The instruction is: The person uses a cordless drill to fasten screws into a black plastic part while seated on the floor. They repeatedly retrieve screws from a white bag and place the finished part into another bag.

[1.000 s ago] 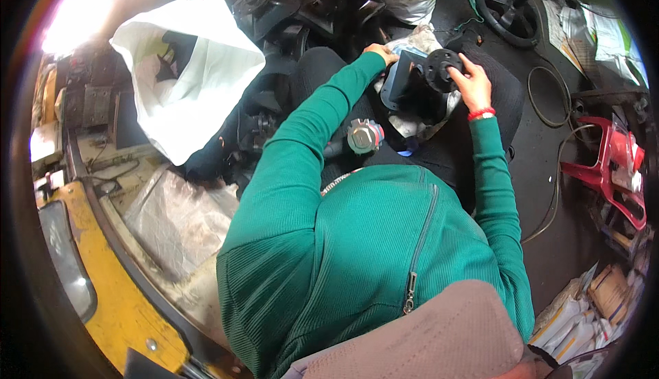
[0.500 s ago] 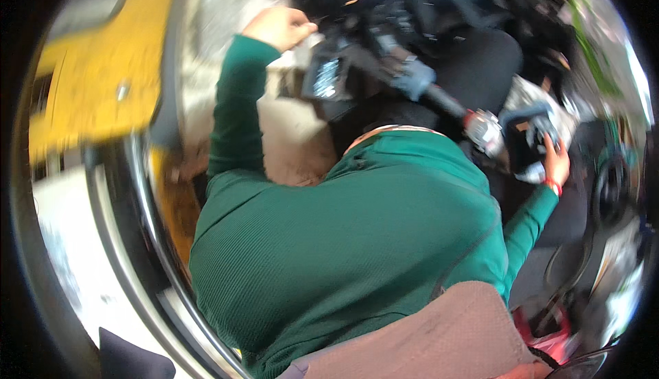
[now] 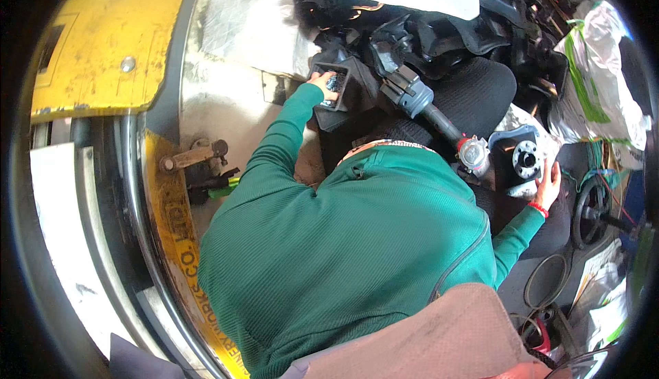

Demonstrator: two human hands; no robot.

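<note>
Left hand [image 3: 326,87] half-curled in box [image 3: 346,83]; right hand [image 3: 548,187] straight-fingered against part [image 3: 527,160]; neither grip clear; part seems stiff, light; best held by flange [image 3: 519,151].

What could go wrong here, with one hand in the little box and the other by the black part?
The left hand reaches into the small dark box, so a bump might spill the shiny pieces inside. The power tool seems to lie across a dark-clad leg and could slide. Its silver head is close to the black part, which the right hand might not steady if knocked.
</note>
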